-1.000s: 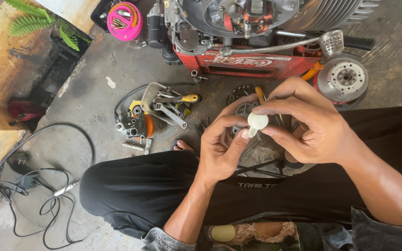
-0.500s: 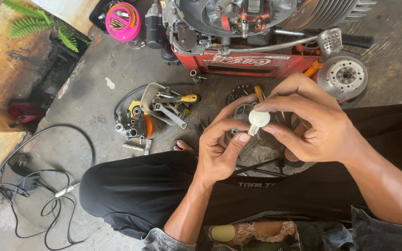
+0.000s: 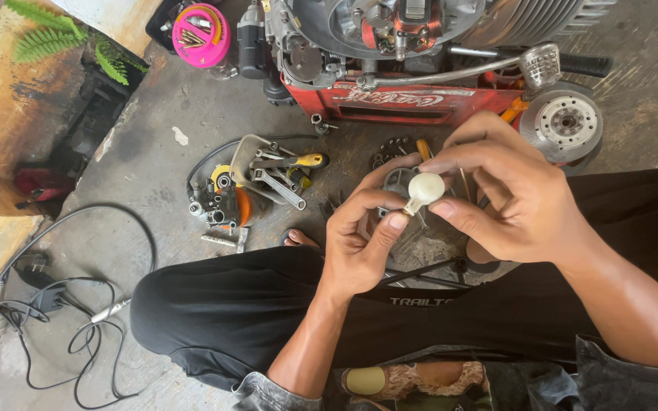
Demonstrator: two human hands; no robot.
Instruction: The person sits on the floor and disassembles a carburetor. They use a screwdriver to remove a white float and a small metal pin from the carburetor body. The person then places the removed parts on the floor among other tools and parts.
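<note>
In the head view, one small white bulb (image 3: 425,187) is pinched between the fingertips of two hands above the lap. The right hand (image 3: 512,198) is closed on its round glass; the left hand (image 3: 359,243) grips its metal base and a grey round housing (image 3: 399,183) behind it. One engine (image 3: 413,30) is seen on one red crate (image 3: 420,103). One tool pile (image 3: 257,183), one pink tub (image 3: 201,34) and one brake drum (image 3: 565,122) lie around.

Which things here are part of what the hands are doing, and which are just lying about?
In hand:
left hand
right hand
white bulb, pinched by both
grey housing behind it

Lying about:
wrenches
pink tub
engine on red crate
brake drum
cables
</note>
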